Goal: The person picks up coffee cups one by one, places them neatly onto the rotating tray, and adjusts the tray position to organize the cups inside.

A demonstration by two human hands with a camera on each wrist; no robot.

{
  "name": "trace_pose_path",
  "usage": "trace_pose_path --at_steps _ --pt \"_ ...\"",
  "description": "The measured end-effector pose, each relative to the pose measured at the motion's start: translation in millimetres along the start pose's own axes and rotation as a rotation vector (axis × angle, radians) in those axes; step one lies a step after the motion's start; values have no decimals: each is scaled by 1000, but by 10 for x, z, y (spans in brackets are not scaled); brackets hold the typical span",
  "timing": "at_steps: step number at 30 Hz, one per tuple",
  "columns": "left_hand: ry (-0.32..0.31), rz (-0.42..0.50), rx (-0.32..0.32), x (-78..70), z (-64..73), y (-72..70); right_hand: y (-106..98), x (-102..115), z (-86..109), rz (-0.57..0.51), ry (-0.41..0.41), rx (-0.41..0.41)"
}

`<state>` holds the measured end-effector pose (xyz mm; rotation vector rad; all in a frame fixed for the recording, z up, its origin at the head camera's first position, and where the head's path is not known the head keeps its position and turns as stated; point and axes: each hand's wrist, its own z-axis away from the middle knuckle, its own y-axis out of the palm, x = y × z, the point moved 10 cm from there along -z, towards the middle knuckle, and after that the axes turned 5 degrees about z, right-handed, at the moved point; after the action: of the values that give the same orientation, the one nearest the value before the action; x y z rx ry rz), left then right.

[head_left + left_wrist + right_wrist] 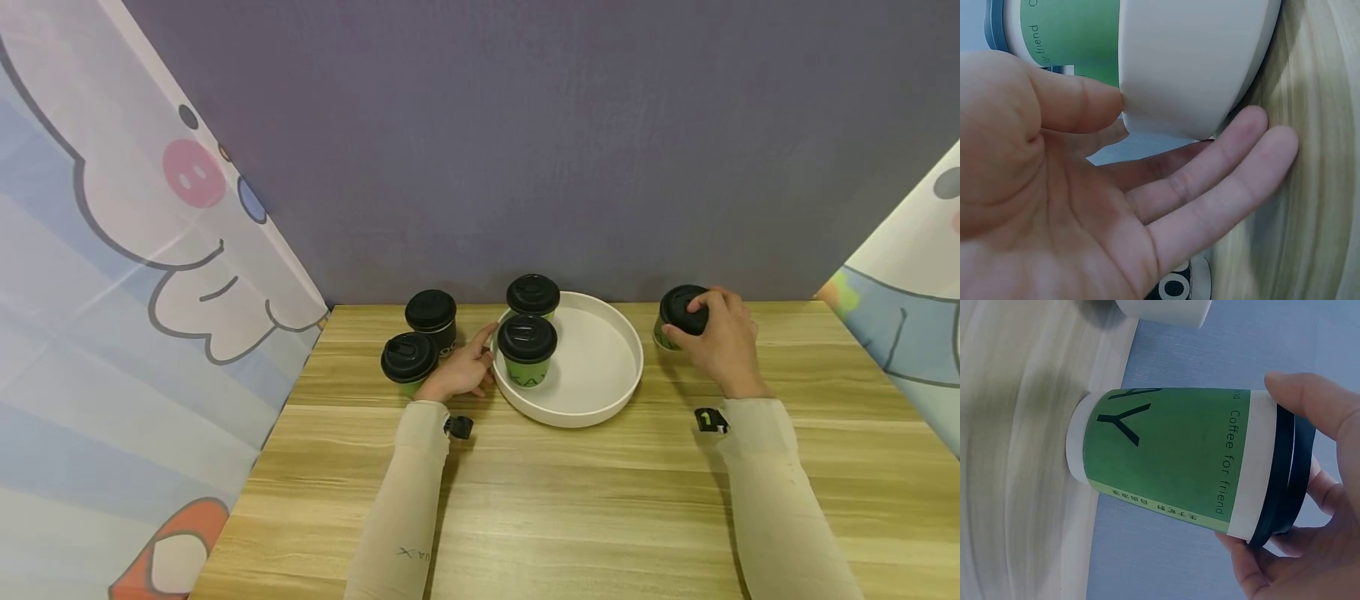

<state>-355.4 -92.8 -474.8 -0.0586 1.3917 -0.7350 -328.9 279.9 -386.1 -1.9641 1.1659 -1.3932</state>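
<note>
My left hand is at the left side of a round white tray. In the left wrist view, its thumb tip meets the rim while the other fingers extend fairly straight beside the tray wall. My right hand holds a green paper coffee cup by its black lid, thumb on one side and fingers on the other. That cup is upright, right of the tray, its base close to the tabletop. Two green lidded cups, a front one and a back one, stand in the tray's left part.
Left of the tray stand a black lidded cup and, nearer me, another green cup, close to my left wrist. The wooden table ends at a grey-purple wall behind. Cartoon-printed curtains hang at the sides.
</note>
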Motion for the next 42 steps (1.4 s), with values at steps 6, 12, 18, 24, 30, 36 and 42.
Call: trace_pose_path --at_steps 6,12,18,24,30,36,42 --pt "14 -17 -4 -17 -4 2 -40 46 15 -12 -15 -2" --pt "37 -34 16 -49 27 -8 -120 130 13 -23 -25 -12" --pt "49 -24 90 -72 79 23 -230 242 11 -37 -49 -48" --pt "60 -58 158 -93 99 71 -351 421 41 -47 -97 -85" --pt "122 -41 154 -132 52 109 -418 583 65 -62 -126 -92" --pt "182 -87 135 -195 34 123 -408 702 79 -59 -136 -55" --pt "183 -104 137 -198 28 125 -343 783 91 -53 -141 -4"
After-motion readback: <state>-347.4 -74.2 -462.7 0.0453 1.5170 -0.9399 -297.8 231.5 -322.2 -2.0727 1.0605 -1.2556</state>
